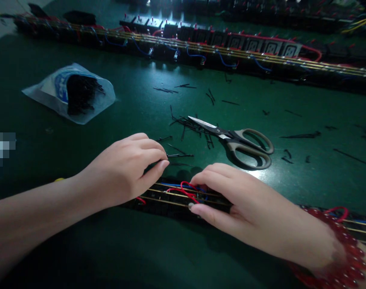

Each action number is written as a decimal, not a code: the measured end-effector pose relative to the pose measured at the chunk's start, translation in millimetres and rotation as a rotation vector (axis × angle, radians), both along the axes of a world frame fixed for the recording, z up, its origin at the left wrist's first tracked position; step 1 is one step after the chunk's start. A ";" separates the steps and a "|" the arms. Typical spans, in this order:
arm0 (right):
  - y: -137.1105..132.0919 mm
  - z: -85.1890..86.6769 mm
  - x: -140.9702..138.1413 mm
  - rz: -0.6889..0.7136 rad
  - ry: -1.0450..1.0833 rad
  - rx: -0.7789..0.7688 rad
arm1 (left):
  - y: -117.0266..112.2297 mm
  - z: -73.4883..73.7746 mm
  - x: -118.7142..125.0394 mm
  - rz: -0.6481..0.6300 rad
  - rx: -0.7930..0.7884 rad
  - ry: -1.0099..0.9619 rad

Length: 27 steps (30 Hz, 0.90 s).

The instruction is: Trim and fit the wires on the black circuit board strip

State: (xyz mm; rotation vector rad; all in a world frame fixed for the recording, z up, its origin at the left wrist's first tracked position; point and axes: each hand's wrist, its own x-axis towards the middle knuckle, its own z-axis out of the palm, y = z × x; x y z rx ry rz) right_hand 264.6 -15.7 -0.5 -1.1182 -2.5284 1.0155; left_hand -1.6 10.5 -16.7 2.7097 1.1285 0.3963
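Note:
A long black socket strip (170, 199) with brass rails and red and blue wires lies across the near part of the green table. My left hand (125, 170) rests over its left part, fingers curled and pinched on a thin black cable tie (178, 155). My right hand (249, 208) lies on the strip to the right, fingers bent over the red wire loop (187, 188), thumb pressed against the strip's near side. A red bead bracelet (342, 257) circles my right wrist.
Grey-handled scissors (243, 142) lie just beyond my right hand among scattered cut tie ends (191, 126). A plastic bag of black ties (74, 94) sits at the far left. More wired socket strips (219, 50) run along the back of the green table (140, 108).

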 end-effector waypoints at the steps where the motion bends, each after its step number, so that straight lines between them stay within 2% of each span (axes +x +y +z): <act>1: 0.0 0.0 -0.2 -0.001 -0.002 0.000 | 0.2 0.0 0.0 -0.008 0.004 0.002; 10: 0.3 -0.1 -1.3 -0.004 0.000 -0.012 | 0.7 3.3 1.0 -0.084 0.025 -0.028; 18: -0.2 0.0 -0.5 0.001 0.004 -0.012 | 0.6 1.8 0.9 -0.055 0.023 0.002; 27: 0.5 -0.4 1.1 0.005 0.010 -0.014 | 1.2 4.8 2.3 -0.097 0.048 0.015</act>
